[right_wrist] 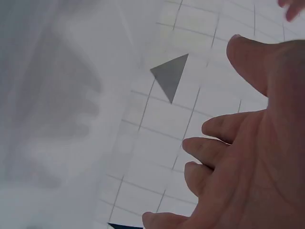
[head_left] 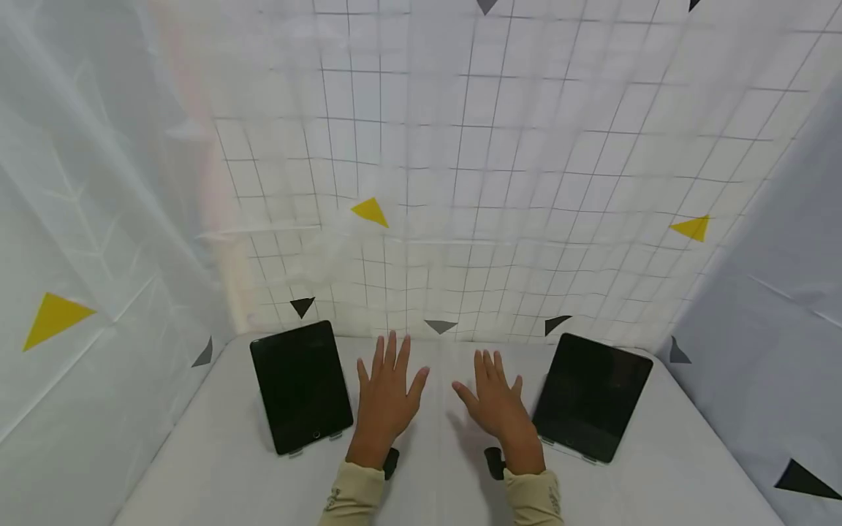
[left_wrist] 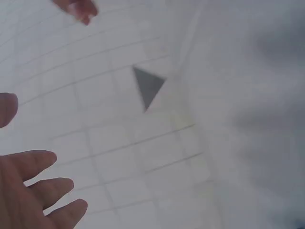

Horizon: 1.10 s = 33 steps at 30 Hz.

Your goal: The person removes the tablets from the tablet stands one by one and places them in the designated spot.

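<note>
Over the white table in the head view, my left hand is held out with its fingers spread and nothing in it. My right hand mirrors it, thumb apart from the fingers, also holding nothing. Left of the left hand, a black tablet leans on a clear stand. A second dark tablet leans on a stand just right of the right hand. The left wrist view shows the left hand's fingers extended, and the right wrist view shows the right palm with its fingers apart.
A white sheet with a grid hangs behind the white table. Pale sheets close off the left and right sides. Yellow, black and grey triangles dot the sheets, among them a grey triangle at the table's back edge.
</note>
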Each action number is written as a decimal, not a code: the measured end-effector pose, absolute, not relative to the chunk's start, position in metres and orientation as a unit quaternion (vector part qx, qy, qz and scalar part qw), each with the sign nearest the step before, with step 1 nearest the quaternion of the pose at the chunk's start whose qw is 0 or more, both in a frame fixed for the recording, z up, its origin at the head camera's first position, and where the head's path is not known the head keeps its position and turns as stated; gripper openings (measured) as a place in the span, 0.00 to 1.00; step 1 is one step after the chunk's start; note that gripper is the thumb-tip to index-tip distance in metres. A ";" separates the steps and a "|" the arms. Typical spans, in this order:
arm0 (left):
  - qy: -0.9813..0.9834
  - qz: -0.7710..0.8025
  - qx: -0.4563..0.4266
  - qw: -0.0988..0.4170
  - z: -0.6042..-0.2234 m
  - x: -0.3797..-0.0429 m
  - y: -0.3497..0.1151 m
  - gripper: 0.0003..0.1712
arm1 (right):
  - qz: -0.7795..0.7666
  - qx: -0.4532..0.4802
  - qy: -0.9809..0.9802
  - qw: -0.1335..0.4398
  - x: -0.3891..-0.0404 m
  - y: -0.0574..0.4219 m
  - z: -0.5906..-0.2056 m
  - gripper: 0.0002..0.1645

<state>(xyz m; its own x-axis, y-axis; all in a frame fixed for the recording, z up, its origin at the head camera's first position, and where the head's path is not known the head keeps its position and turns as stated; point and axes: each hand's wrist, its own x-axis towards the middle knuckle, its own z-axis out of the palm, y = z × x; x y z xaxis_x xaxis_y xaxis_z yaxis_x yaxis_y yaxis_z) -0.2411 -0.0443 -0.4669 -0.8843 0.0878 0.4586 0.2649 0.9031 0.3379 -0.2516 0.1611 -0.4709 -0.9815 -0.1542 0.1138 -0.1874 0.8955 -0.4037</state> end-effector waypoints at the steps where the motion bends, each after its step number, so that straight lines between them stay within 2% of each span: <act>1: -0.948 -0.202 -0.091 0.230 -0.460 -0.240 -0.048 0.40 | 0.210 0.092 -0.972 0.043 -0.252 0.158 -0.470 0.49; 5: -0.938 -0.210 -0.085 0.262 -0.442 -0.235 -0.063 0.40 | 0.214 0.114 -0.968 0.065 -0.254 0.145 -0.467 0.49; 14: -0.927 -0.245 -0.076 0.275 -0.426 -0.224 -0.079 0.35 | 0.200 0.176 -0.955 0.130 -0.249 0.118 -0.462 0.47; 18: -0.912 -0.273 -0.072 0.297 -0.417 -0.221 -0.085 0.32 | 0.203 0.194 -0.948 0.149 -0.248 0.105 -0.461 0.45; 26: -0.891 -0.290 -0.028 0.348 -0.404 -0.216 -0.114 0.16 | 0.199 0.224 -0.934 0.195 -0.257 0.074 -0.463 0.41; 30: -0.891 -0.292 0.015 0.347 -0.403 -0.210 -0.139 0.08 | 0.213 0.232 -0.927 0.202 -0.259 0.052 -0.465 0.37; 33: -0.896 -0.299 0.066 0.323 -0.403 -0.203 -0.165 0.06 | 0.225 0.238 -0.923 0.201 -0.260 0.031 -0.469 0.32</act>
<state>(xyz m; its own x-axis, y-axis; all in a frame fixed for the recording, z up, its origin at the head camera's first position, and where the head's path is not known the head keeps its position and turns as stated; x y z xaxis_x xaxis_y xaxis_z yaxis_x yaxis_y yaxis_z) -0.2033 -0.1647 -0.4032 -0.7825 -0.3114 0.5392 0.0746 0.8129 0.5777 -0.2596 0.0309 -0.4692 -0.8062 -0.3490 0.4777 -0.5295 0.7857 -0.3198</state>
